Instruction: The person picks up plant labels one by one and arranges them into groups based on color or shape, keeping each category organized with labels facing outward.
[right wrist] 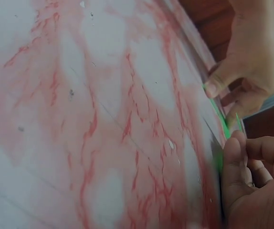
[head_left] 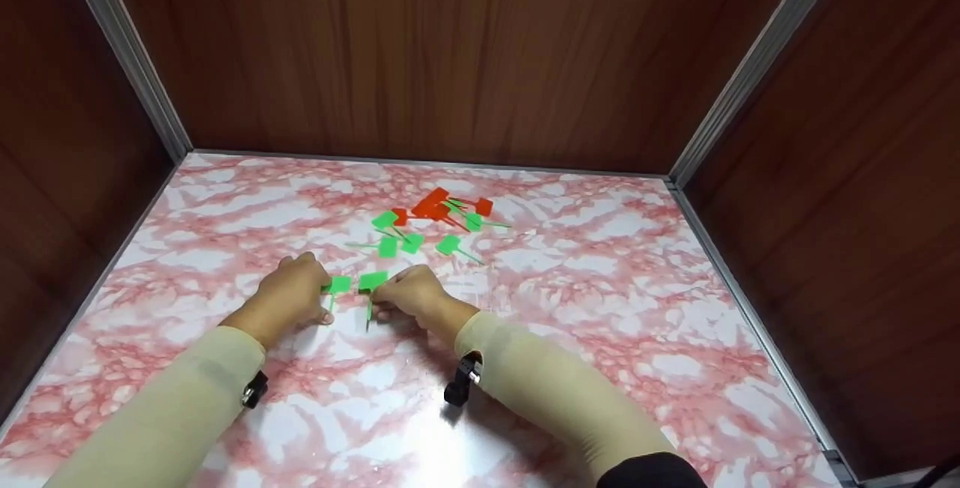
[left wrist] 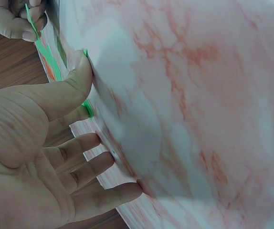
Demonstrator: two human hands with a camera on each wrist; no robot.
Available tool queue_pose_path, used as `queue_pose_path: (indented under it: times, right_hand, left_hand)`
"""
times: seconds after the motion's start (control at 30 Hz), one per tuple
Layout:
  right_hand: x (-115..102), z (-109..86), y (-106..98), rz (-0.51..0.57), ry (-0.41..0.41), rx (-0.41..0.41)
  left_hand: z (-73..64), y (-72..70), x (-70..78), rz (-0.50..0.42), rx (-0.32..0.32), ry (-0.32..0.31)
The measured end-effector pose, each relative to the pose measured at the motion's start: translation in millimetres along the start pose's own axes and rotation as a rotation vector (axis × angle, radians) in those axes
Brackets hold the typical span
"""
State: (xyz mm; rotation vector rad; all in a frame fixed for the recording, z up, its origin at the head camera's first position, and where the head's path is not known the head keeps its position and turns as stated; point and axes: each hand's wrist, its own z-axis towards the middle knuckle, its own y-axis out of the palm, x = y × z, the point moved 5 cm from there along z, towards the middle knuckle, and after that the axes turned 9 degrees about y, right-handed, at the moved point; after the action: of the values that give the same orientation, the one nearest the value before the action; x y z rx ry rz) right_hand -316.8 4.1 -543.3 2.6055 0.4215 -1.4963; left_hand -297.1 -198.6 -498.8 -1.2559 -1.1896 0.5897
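Note:
Two green flag-shaped tags with thin stems lie side by side between my hands in the head view. My left hand (head_left: 291, 289) rests at the left tag (head_left: 340, 284), its thumb near the stem's lower end. In the left wrist view its fingers (left wrist: 87, 164) stretch out along the table, with green edges showing at the thumb and index fingertips. My right hand (head_left: 412, 293) pinches the right tag (head_left: 373, 281) by its stem, which points toward me. The right wrist view shows the pinching thumb and finger, with a thin green end (right wrist: 237, 121) sticking up.
Beyond my hands lies a loose group of several green tags (head_left: 387, 248) and several red tags (head_left: 431, 205), some overlapping. The marbled pink-and-white table (head_left: 600, 368) is bounded by a wooden back panel (head_left: 427, 53) and side panels with metal corner posts.

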Motion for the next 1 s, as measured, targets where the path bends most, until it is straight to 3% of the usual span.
queue_pose_path:
  times: [0.67, 1.0]
  right_hand:
    - [-9, -1.3, 19, -0.119, -0.032, 0.075]
    - [-14, -2.3, 19, -0.174, -0.074, 0.063]
  left_hand:
    - [-0.1, -1.4, -2.1, -0.01, 0.016, -0.009]
    - [-0.3, 0.4, -1.3, 0.005, 0.017, -0.016]
